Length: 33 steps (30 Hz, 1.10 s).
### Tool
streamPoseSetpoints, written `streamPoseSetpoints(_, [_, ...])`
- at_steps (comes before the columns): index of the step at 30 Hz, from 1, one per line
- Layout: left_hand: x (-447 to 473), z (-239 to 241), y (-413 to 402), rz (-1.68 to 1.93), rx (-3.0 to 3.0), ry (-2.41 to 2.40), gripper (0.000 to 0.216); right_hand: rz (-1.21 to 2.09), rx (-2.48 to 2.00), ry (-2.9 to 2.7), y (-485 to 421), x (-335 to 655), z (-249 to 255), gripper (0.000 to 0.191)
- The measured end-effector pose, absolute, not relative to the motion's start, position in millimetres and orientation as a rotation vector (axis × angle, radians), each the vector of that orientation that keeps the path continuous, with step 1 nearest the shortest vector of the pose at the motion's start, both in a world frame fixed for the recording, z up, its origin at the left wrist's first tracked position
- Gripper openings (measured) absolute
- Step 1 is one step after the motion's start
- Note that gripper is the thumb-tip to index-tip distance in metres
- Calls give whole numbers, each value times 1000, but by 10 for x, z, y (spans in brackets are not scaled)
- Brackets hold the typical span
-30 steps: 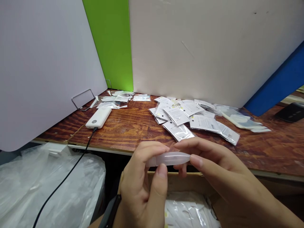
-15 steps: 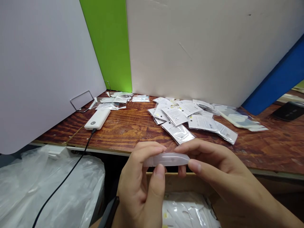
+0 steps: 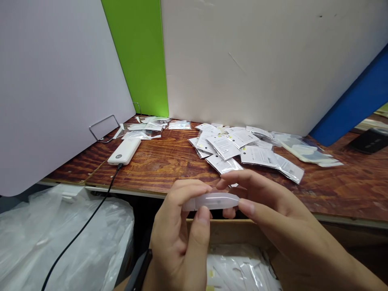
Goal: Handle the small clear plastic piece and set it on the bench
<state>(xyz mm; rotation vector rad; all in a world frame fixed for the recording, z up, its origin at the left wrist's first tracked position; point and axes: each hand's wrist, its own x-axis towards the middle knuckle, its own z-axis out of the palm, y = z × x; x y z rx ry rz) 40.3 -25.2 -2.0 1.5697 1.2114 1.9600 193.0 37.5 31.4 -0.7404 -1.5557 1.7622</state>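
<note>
A slim, translucent white plastic piece with a tapered right end is held level above an open box. My left hand has it pinched between thumb and fingers at its left part. At the tapered tip, the thumb of my right hand presses from the near side while its fingers curl behind, the forefinger raised a little off the piece. The exact kind of piece is unclear, as fingers cover its left end. Just beyond the hands, a pile of flat packets in clear wrapping with printed white cards lies on the wooden table.
A cardboard box below the hands contains white wrapped packets. A white power bank with a black cable is at left, above a clear plastic bag. Clear sleeves lie at right. White, green and blue panels stand behind.
My right hand's forefinger has lifted slightly and its fingers have shifted a little left. The plastic piece has moved up and left very slightly; my left hand keeps its pinch.
</note>
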Motion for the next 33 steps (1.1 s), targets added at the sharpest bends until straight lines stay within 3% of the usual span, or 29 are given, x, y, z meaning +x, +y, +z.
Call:
streamPoseSetpoints(17, [394, -25, -244, 1927, 1605, 1261, 24, 2056, -619, -1274, 410, 1886, 275, 21])
streamPoseSetpoints(33, [376, -20, -243, 1917, 1613, 1227, 24, 2074, -640, -1260, 401, 1877, 294, 22])
